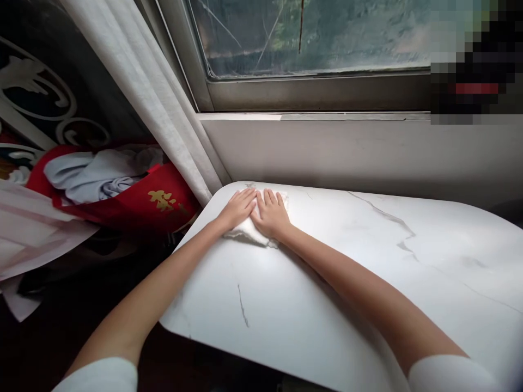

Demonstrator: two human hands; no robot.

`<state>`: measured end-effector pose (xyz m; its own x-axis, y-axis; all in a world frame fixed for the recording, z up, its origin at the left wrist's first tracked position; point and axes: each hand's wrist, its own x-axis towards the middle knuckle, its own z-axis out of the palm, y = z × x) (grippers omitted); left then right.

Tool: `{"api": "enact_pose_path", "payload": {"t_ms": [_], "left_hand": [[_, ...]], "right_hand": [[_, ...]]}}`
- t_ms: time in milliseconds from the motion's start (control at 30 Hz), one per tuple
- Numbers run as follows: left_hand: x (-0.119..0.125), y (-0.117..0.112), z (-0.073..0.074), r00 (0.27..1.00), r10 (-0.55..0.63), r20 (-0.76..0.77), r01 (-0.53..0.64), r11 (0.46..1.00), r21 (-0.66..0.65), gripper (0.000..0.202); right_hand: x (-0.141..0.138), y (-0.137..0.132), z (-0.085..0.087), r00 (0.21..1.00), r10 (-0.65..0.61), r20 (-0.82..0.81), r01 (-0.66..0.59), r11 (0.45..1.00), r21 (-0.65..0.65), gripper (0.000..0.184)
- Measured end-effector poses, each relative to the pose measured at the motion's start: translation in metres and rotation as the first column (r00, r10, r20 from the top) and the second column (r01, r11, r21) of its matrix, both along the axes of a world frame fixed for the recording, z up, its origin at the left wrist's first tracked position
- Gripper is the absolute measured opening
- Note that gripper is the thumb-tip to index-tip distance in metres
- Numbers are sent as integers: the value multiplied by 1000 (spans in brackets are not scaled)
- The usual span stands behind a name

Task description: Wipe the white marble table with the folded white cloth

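Both my hands lie side by side on a folded white cloth [250, 233] near the far left corner of a white, marble-patterned table [327, 288]. My left hand [238, 208] rests flat with its fingers stretched towards the back edge. Beside it, my right hand [271, 214] presses down palm first, fingers slightly spread, its thumb close to the left hand's fingers. The cloth shows in front of the hands and a little past the right fingertips; the rest of it is hidden under the palms.
A red bag [171, 193] with gold lettering and grey-blue fabric [96, 171] in it stands left of the table. A pale curtain [151, 87] hangs beside the window [310, 38]. Pinkish-white cloth [36, 228] drapes at the far left. Behind the table runs a wall [347, 149].
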<state>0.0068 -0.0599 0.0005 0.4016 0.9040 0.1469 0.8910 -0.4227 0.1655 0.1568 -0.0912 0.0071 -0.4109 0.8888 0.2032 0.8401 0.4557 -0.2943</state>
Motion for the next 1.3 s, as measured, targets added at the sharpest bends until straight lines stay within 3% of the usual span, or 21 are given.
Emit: {"api": "enact_pose_path", "payload": {"t_ms": [67,167,233,333,467,633,800,933,1000,1067,1200,1300], "left_hand": [[-8,31,2,1000,-26,15,27,1000,-14,48],[-27,56,4,998,-50,31,51,999,-19,49],[-42,60,2,999,-46,27,47,999,-19,50],[-62,46,-1,1000,-16,9,16,1000,-6,52],[-82,-6,-5,1000,-8,-4,8,999,53,52],[-91,-104,-5,999,-34,-15,36,991,130,51],[-75,-194,-1,997,-64,-44,71,978,198,54],[-55,-225,-1,997,-51,-53,62,975,213,57],[-51,-217,-3,997,-46,-65,58,979,197,56],[-52,-192,-6,997,-35,-71,47,985,167,54],[-46,-107,-6,999,19,-44,-15,995,97,51],[-21,-37,-2,999,46,-25,-45,998,51,50]], "right_hand": [[-11,25,-1,999,-51,4,51,999,15,64],[-32,45,-3,995,-98,-10,98,994,47,64],[-46,48,-5,994,-106,-36,109,991,75,63],[-61,37,-7,997,-48,-65,54,994,99,64],[-69,-3,-5,995,62,-75,-55,994,96,65],[-64,-83,2,972,204,-117,-195,977,82,65],[-34,-152,17,906,385,-173,-397,917,-39,65],[-8,-173,27,869,459,-183,-484,865,-129,65],[-5,-167,27,876,448,-178,-475,864,-163,65],[-10,-149,24,902,398,-169,-424,890,-168,65],[-22,-85,11,967,215,-136,-228,970,-81,62],[-14,-27,4,993,84,-79,-86,996,-14,60]]}}
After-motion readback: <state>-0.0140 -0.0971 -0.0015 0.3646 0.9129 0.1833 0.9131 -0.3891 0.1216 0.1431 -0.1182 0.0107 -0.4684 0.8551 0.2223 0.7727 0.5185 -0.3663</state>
